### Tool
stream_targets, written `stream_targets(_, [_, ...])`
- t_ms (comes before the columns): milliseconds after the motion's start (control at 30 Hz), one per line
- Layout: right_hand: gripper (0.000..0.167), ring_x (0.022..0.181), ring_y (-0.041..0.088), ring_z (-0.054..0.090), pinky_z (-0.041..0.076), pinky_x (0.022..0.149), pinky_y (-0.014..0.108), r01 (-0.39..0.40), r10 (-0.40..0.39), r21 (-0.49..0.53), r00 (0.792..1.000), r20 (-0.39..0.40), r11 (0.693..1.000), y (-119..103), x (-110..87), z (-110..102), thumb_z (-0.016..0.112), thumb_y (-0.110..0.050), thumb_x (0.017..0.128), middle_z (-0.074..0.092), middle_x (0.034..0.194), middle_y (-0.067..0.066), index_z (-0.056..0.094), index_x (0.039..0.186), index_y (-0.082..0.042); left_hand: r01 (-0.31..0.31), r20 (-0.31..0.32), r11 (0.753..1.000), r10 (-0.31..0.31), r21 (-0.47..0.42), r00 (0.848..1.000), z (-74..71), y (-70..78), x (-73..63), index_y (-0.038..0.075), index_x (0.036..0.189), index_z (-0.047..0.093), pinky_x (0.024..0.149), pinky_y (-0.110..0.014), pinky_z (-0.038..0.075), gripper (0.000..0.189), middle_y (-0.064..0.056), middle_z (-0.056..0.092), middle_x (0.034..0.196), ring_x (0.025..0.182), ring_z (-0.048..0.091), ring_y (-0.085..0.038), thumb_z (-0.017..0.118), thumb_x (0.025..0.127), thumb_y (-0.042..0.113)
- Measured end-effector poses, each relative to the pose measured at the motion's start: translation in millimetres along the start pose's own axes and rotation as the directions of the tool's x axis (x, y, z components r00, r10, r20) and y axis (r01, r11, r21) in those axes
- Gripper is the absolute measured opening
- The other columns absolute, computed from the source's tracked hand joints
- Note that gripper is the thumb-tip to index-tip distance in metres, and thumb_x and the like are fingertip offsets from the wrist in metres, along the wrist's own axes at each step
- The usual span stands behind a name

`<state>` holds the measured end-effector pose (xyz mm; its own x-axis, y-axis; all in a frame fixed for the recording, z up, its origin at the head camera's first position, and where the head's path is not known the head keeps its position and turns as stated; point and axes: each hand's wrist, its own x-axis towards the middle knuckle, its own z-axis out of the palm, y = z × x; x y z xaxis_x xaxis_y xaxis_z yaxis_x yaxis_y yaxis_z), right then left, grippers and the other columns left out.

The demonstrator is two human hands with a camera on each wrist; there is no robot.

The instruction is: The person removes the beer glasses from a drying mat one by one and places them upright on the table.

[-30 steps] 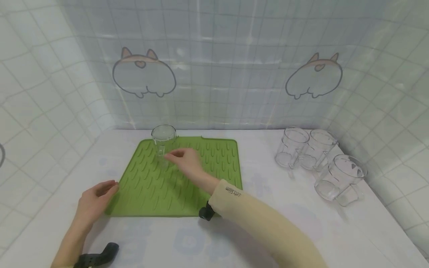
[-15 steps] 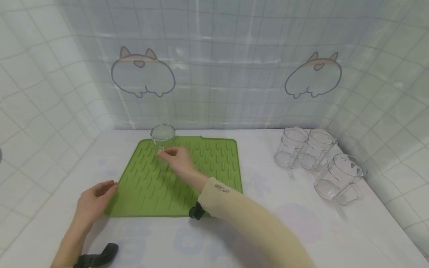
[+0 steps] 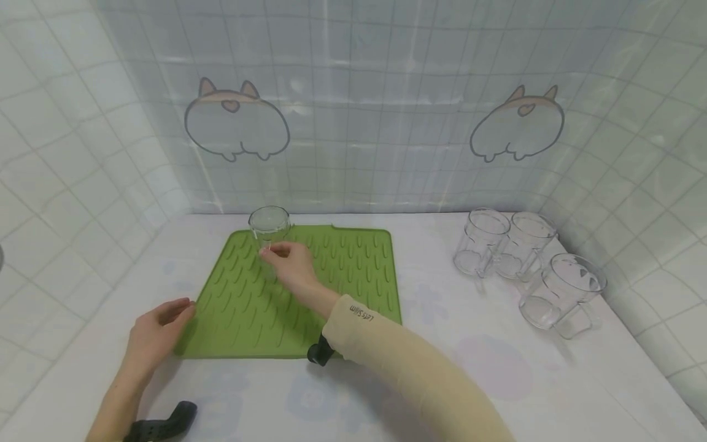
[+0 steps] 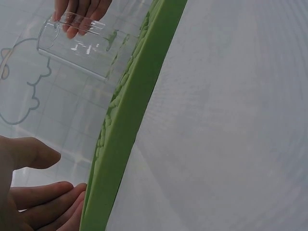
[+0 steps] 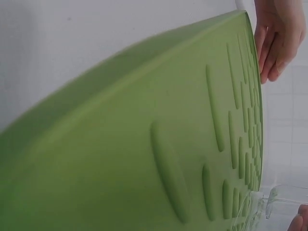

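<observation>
A clear glass mug (image 3: 269, 224) stands upright near the back left of the green ridged mat (image 3: 353, 270). My right hand (image 3: 295, 267) has thumb and fingertips together at the mug's handle, on its near side, and pinches it. In the left wrist view the right fingers (image 4: 83, 17) overlap the handle side of the mug (image 4: 72, 45). The handle (image 5: 288, 193) shows at the lower right of the right wrist view, beside the fingertips. My left hand (image 3: 157, 331) rests with loosely bent fingers at the mat's left front edge and holds nothing.
Three more clear glass mugs stand on the right of the white table (image 3: 442, 368): a back mug (image 3: 477, 242), one beside it (image 3: 519, 245), and a nearer mug (image 3: 558, 291). A tiled backdrop (image 3: 381, 153) rises behind and along both sides.
My right hand has moved slightly left, closer in to the mug's handle, and then stayed there. The mug and the left hand have hardly moved.
</observation>
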<state>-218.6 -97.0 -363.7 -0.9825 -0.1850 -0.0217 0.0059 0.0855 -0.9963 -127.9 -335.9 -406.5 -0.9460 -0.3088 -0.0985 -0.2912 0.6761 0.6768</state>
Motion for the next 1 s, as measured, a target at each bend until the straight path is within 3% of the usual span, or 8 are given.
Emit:
stream_targets(600, [0.021, 0.094, 0.003, 0.063, 0.054, 0.091, 0.030, 0.020, -0.020, 0.015, 1.000, -0.008, 1.000, -0.8, 1.4, 3.8, 0.066, -0.025, 0.098, 0.071, 0.099, -0.011, 0.073, 0.112, -0.012, -0.034, -0.004, 0.999, 0.034, 0.014, 0.999, -0.2, -0.7, -2.8, -0.008, 0.145, 0.043, 0.101, -0.063, 0.042, 0.064, -0.034, 0.048, 0.143, 0.130, 0.044, -0.052, 0.042, 0.105, 0.043])
stream_targets(1000, [0.013, 0.094, 0.002, 0.063, 0.055, 0.089, 0.030, 0.020, -0.019, 0.022, 0.999, -0.026, 1.000, 1.1, 0.2, 5.5, 0.068, -0.024, 0.096, 0.072, 0.097, -0.012, 0.075, 0.104, -0.016, -0.002, 0.002, 1.000, 0.002, 0.013, 1.000, 0.6, -0.9, -0.5, -0.006, 0.146, 0.042, 0.105, -0.065, 0.038, 0.065, -0.033, 0.046, 0.145, 0.133, 0.042, -0.051, 0.042, 0.105, 0.044])
